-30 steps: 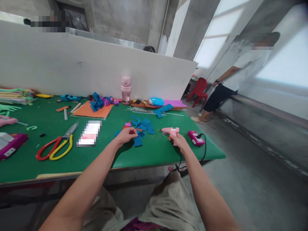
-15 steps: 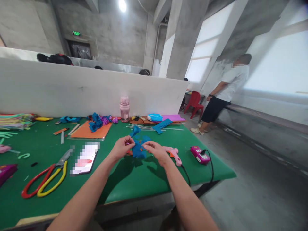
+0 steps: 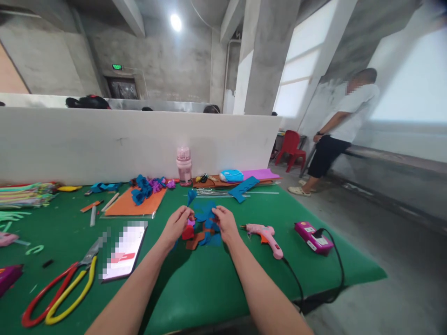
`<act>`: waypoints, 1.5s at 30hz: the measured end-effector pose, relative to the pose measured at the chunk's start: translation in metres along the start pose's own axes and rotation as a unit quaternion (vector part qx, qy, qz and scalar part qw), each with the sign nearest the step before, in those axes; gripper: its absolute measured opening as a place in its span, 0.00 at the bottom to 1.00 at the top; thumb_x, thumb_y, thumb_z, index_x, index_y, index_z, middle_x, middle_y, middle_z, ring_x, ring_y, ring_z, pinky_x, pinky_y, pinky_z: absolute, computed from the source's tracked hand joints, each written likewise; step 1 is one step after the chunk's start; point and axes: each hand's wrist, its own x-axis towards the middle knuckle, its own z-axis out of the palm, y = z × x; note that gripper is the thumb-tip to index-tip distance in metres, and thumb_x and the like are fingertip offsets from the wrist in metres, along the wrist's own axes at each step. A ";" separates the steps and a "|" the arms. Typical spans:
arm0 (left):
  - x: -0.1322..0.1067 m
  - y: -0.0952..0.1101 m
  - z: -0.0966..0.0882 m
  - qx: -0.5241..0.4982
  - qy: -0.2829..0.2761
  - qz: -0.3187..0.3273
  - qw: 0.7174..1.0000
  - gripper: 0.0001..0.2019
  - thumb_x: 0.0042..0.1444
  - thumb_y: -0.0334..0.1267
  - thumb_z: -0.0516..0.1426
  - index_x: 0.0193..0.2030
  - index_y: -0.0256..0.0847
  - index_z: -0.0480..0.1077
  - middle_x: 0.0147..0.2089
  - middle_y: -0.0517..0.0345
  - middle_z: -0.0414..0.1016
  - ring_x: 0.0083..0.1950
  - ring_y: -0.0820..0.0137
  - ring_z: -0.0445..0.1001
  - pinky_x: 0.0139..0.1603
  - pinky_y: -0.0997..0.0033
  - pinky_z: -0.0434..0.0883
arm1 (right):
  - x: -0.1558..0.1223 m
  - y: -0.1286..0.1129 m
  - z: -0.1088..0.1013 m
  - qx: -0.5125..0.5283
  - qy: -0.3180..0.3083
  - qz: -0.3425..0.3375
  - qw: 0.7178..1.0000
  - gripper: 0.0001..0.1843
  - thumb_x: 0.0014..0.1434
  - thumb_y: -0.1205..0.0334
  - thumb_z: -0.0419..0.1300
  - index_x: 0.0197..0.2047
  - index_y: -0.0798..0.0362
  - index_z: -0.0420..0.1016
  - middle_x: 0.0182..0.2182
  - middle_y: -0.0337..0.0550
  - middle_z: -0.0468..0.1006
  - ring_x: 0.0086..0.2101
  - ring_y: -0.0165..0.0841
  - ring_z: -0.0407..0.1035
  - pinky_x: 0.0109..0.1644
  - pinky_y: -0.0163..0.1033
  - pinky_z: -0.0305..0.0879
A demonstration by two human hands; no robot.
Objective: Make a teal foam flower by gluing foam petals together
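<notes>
My left hand (image 3: 178, 225) is closed in a pinch on a small rolled blue felt piece (image 3: 192, 197), which sticks up above the fingertips. My right hand (image 3: 225, 223) pinches the edge of a flat blue felt piece (image 3: 203, 210) that spans the gap towards the left hand. Below and between the hands lie loose felt scraps: a red piece (image 3: 187, 232), a brown piece (image 3: 195, 241) and more blue ones. To the right of my right hand a pink glue gun (image 3: 261, 231) rests on the green table, its nozzle pointing left.
Scissors (image 3: 75, 274) and a phone (image 3: 125, 251) lie at left. Behind are an orange sheet (image 3: 136, 204) bearing felt flowers, a pink bottle (image 3: 184, 165) and wire stems (image 3: 218, 192). A purple power box (image 3: 313, 237) with a cable sits near the right edge. A person (image 3: 349, 111) stands beyond.
The view has shifted, so the table things appear lower. The flat blue felt is now held upright by my right hand, baring the red and brown scraps and the whole glue gun.
</notes>
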 end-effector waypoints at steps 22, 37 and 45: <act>0.006 0.000 0.040 -0.070 -0.001 -0.062 0.996 0.13 0.42 0.44 0.62 0.28 0.37 0.69 0.21 0.65 0.64 0.18 0.82 0.55 0.17 0.80 0.52 | 0.004 0.000 -0.001 -0.035 0.089 -0.055 0.994 0.10 0.42 0.56 0.57 0.22 0.54 0.68 0.16 0.34 0.65 0.19 0.26 0.56 0.24 0.31 0.55; -0.003 -0.010 0.048 -0.126 0.002 -0.142 0.982 0.14 0.39 0.41 0.64 0.27 0.36 0.67 0.13 0.67 0.61 0.15 0.81 0.58 0.15 0.82 0.54 | 0.001 -0.003 0.002 -0.051 0.078 -0.055 0.994 0.08 0.44 0.56 0.56 0.22 0.53 0.67 0.17 0.33 0.65 0.20 0.26 0.56 0.25 0.31 0.56; 0.000 -0.022 0.045 -0.137 -0.035 -0.156 0.978 0.13 0.40 0.42 0.64 0.28 0.37 0.67 0.13 0.67 0.61 0.15 0.80 0.59 0.16 0.80 0.56 | 0.001 -0.001 0.003 -0.059 0.058 -0.057 0.995 0.08 0.44 0.56 0.56 0.22 0.53 0.66 0.18 0.33 0.65 0.22 0.26 0.58 0.27 0.31 0.58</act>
